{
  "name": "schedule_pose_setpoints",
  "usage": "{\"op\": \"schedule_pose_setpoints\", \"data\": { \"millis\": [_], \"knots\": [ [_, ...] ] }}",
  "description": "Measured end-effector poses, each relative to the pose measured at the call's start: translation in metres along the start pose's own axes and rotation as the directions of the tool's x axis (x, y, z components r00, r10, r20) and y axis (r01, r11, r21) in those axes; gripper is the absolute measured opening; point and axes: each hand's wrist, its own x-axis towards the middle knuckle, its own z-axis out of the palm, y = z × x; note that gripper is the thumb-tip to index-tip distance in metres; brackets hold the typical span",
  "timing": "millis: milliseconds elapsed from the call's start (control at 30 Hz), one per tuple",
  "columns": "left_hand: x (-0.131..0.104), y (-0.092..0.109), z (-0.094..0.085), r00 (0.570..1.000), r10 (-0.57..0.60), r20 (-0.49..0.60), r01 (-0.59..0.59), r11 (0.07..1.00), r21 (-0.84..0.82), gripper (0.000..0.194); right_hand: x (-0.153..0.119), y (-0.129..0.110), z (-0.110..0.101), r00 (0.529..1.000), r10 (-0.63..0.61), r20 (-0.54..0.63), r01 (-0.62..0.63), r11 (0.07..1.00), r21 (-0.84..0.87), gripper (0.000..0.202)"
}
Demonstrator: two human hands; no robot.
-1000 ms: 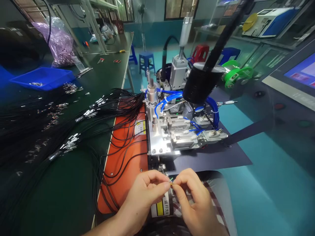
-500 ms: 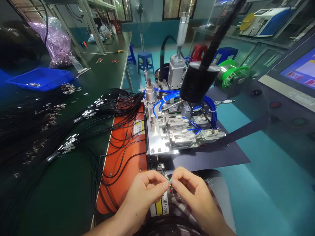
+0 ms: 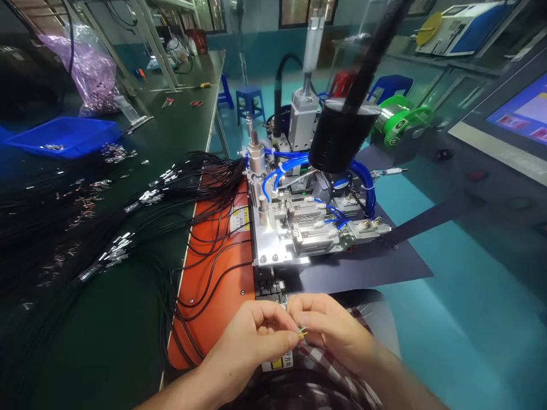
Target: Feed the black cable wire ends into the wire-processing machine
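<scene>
Thin coloured wires, green, yellow and red, show between my two hands, low in the centre of the view. My left hand pinches them between thumb and forefinger. My right hand touches the left one, its fingers curled and pressed together at the wires; how much it holds is hidden. Just beyond the hands is the metal machine with blue air tubes. Black cables run over the orange plate on its left side.
Cable bundles with silvery ends lie on the dark green table. A blue tray and a pink bag stand at the back left. A black cylinder hangs above the machine. At the right is a screen.
My right hand has turned and closed in over the left fingertips. The wires now sit slightly lower and to the right. The whole view has shifted slightly.
</scene>
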Motion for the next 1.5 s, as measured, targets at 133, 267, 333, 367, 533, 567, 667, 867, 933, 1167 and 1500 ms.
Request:
{"op": "schedule_pose_setpoints", "data": {
  "millis": [133, 267, 333, 367, 533, 567, 667, 867, 933, 1167, 1500],
  "knots": [
    [0.0, 0.0, 0.0, 1.0, 0.001, 0.003, -0.001, 1.0, 0.025, 0.013, 0.001, -0.01, -0.006, 0.997, -0.04, 0.072, 0.052, 0.985, -0.166, 0.023],
    [0.0, -0.002, 0.002, 1.0, -0.001, -0.002, 0.001, 0.998, 0.055, 0.014, 0.0, -0.026, -0.008, 0.988, -0.026, 0.149, 0.077, 0.935, -0.347, 0.022],
    [0.001, -0.003, 0.002, 0.999, 0.046, -0.026, -0.044, 0.996, 0.077, 0.013, 0.0, -0.031, -0.007, 0.988, -0.044, 0.15, 0.105, 0.897, -0.429, 0.019],
    [0.001, -0.003, 0.002, 0.996, 0.074, -0.048, -0.07, 0.994, 0.089, 0.012, -0.001, -0.032, -0.006, 0.989, -0.08, 0.124, 0.129, 0.876, -0.465, 0.019],
    [0.005, -0.002, -0.001, 0.98, 0.128, -0.154, -0.113, 0.988, 0.102, 0.014, -0.003, -0.02, 0.002, 0.954, -0.25, -0.164, 0.144, 0.866, -0.479, 0.019],
    [0.005, -0.002, -0.001, 0.978, 0.124, -0.165, -0.109, 0.989, 0.1, 0.015, -0.004, -0.015, 0.004, 0.948, -0.239, -0.21, 0.124, 0.885, -0.449, 0.019],
    [0.006, -0.002, -0.002, 0.977, 0.124, -0.173, -0.109, 0.99, 0.094, 0.015, -0.005, -0.005, 0.01, 0.94, -0.176, -0.291, 0.049, 0.917, -0.397, 0.019],
    [0.007, -0.003, -0.003, 0.974, 0.155, -0.167, -0.13, 0.98, 0.147, 0.013, -0.008, -0.003, 0.02, 0.885, -0.305, -0.352, 0.056, 0.82, -0.57, 0.013],
    [0.007, -0.002, -0.002, 0.97, 0.183, -0.161, -0.152, 0.971, 0.187, 0.013, -0.01, -0.003, 0.022, 0.862, -0.408, -0.301, 0.106, 0.726, -0.68, 0.017],
    [0.005, -0.006, -0.002, 0.845, 0.521, -0.118, -0.376, 0.738, 0.56, 0.016, -0.001, 0.011, 0.024, 0.862, -0.36, -0.356, 0.121, 0.83, -0.544, 0.019],
    [0.005, 0.002, -0.003, 0.97, 0.164, -0.178, -0.122, 0.966, 0.229, 0.012, -0.006, 0.001, 0.02, 0.896, -0.235, -0.377, 0.06, 0.905, -0.421, 0.022]
  ]
}}
